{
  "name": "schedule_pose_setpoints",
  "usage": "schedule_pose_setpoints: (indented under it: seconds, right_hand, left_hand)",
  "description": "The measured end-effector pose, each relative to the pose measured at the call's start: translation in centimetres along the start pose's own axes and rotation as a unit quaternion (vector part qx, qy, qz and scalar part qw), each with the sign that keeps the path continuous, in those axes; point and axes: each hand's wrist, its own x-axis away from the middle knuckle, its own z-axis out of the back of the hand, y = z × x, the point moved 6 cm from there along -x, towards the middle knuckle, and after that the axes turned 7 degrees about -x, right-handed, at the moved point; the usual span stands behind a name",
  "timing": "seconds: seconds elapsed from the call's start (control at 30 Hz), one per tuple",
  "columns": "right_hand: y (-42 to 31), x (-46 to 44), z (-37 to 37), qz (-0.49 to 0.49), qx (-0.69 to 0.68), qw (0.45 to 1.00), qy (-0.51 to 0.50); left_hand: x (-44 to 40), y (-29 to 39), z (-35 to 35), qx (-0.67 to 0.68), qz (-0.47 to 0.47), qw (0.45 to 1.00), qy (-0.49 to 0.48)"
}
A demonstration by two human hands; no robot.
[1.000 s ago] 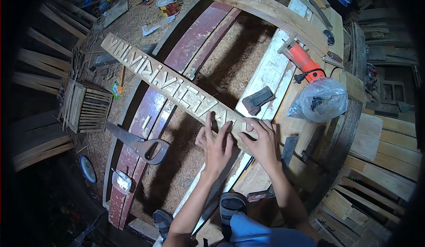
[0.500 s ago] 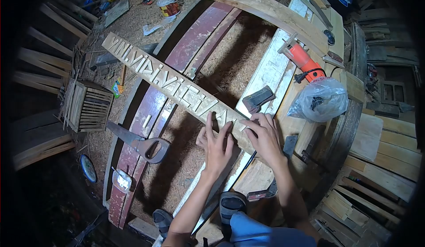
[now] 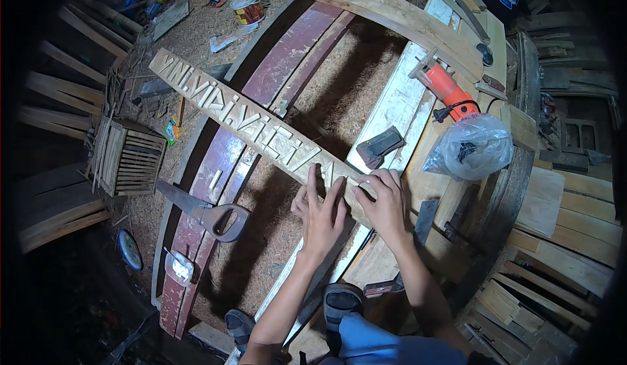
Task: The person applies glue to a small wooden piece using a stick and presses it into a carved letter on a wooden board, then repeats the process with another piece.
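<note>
A long wooden board lies diagonally across the planks, with raised letters made of thin wooden strips along it. My left hand is over its near end, index finger stretched out and fingers apart, the fingertips pressing beside an A-shaped letter. My right hand is just to the right on the same end of the board. Its thumb and index finger come close together at the last strips, and the other fingers are curled; anything pinched there is too small to make out. A dark block rests just beyond the right hand.
A handsaw and a small container of white paste sit on the red plank at left. An orange power tool, a clear plastic bag and a metal strip are to the right. A paint bucket stands at the back.
My right hand has shifted slightly left, and more of the metal strip beside its wrist shows. My left hand stays nearly in place on the board.
</note>
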Motion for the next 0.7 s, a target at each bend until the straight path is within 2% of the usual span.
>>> schedule_pose_setpoints:
  seconds: [0.7]
  right_hand:
    - [-0.05,0.70,0.33,0.001,0.010,1.000,0.010]
  left_hand:
    - [0.21,-0.64,0.53,0.000,-0.003,1.000,0.006]
